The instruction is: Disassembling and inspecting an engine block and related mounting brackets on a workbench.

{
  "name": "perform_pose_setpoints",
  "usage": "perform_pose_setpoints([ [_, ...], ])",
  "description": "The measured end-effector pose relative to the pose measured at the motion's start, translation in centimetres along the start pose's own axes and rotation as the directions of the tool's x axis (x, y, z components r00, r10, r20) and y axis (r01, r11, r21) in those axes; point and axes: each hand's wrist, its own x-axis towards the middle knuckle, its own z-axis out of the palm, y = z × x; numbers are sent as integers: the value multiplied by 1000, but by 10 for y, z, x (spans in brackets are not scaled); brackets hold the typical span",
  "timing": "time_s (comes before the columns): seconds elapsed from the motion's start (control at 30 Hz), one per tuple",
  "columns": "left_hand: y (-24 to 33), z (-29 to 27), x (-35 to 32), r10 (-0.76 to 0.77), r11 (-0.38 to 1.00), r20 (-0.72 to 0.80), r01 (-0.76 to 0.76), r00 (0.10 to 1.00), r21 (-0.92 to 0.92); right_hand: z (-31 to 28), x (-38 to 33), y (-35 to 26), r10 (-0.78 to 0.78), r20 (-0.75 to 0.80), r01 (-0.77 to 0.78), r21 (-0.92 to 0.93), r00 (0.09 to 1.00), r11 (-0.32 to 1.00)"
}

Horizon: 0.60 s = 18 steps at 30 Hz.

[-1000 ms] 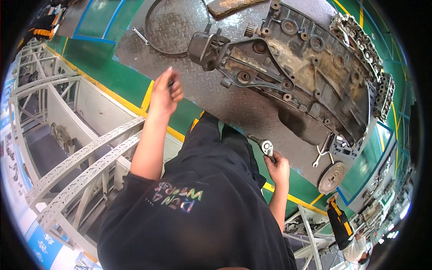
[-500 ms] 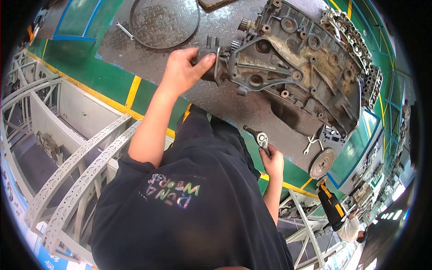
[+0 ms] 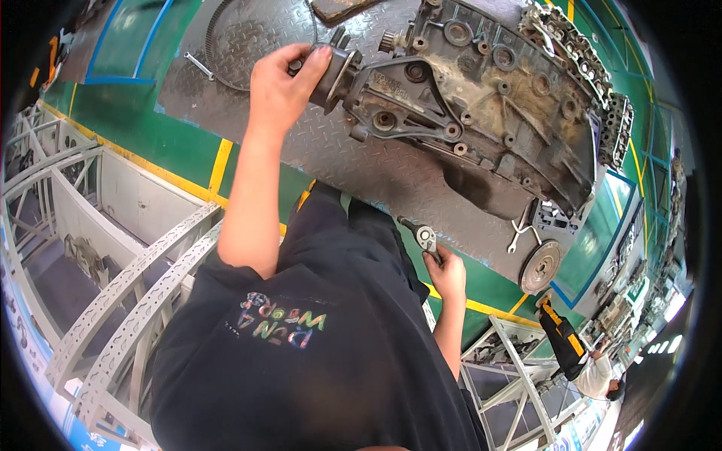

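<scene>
My left hand is closed around a dark cylindrical part with a round flange. That part is at the left end of a ribbed bracket on a dirty metal engine block. The flange stands tilted against the bracket, and I cannot tell whether it is still joined there. Low on the right, my right hand grips a ratchet wrench, held near my legs and away from the engine. Part of its handle is hidden by my fingers.
The engine rests on a diamond-plate table. A combination wrench and a toothed ring lie at the far left. Nearer right are a white wrench and a round disc. Another person is at the lower right.
My left hand and the flanged part have shifted farther away and left, tilting against the bracket. The whole view has drifted a little; my right hand keeps the ratchet wrench.
</scene>
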Motion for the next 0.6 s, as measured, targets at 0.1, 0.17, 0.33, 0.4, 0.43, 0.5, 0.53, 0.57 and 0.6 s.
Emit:
perform_pose_setpoints([
  [0.1,7,-6,2,-101,994,73,98,992,42,1,1,3,-50,-10,51,19,999,999],
  [0.17,6,-4,-9,-174,985,70,174,982,8,0,5,3,-30,-14,30,38,999,999],
  [0.33,0,10,-27,-118,991,-55,121,991,52,-2,16,3,-56,-39,57,24,998,998],
  [0.4,2,12,-28,-75,995,-108,68,991,-67,-3,20,2,-80,-55,82,26,995,996],
  [0.43,3,12,-28,-106,993,-94,101,990,-57,-3,21,1,-76,-53,78,38,996,996],
  [0.5,7,12,-29,-127,992,-112,126,986,-19,-4,23,-1,-75,-56,80,86,996,993],
  [0.53,9,12,-31,-117,993,-111,115,987,-25,-4,23,-3,-82,-60,87,76,995,993],
  [0.57,10,13,-32,-123,992,-112,122,986,-20,-4,23,-4,-68,-38,70,57,997,996],
  [0.6,11,13,-34,-115,993,-119,114,986,-17,-3,23,-6,-65,-23,66,44,998,997],
])
